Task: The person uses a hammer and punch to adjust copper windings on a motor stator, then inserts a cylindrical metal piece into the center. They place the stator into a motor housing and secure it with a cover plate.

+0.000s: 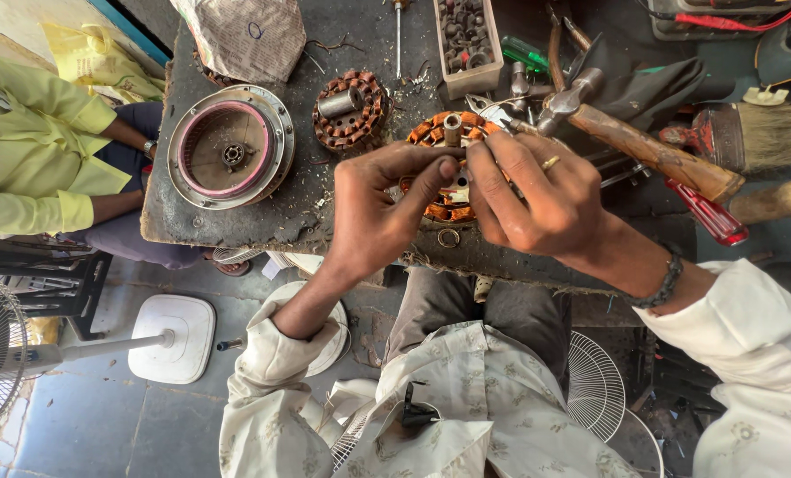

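The copper-wound stator (pixel 448 168) rests on the table (pixel 236 221); both hands, left (pixel 382 212) and right (pixel 537 195), pinch closed on its windings, steadying it for fine fingertip work.

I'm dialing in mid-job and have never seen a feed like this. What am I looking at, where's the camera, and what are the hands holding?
There is no machine here: one head-worn camera looks down at a person's two bare hands over a dark, grimy workbench. The left hand and right hand meet over an orange copper-wound motor stator, their fingers pinching something too small to make out. Nearby lie a second wound stator, a round metal motor housing, a hammer, a brush, a red-handled screwdriver and a tray of small parts. Another person in a yellow-green shirt sits at the upper left.
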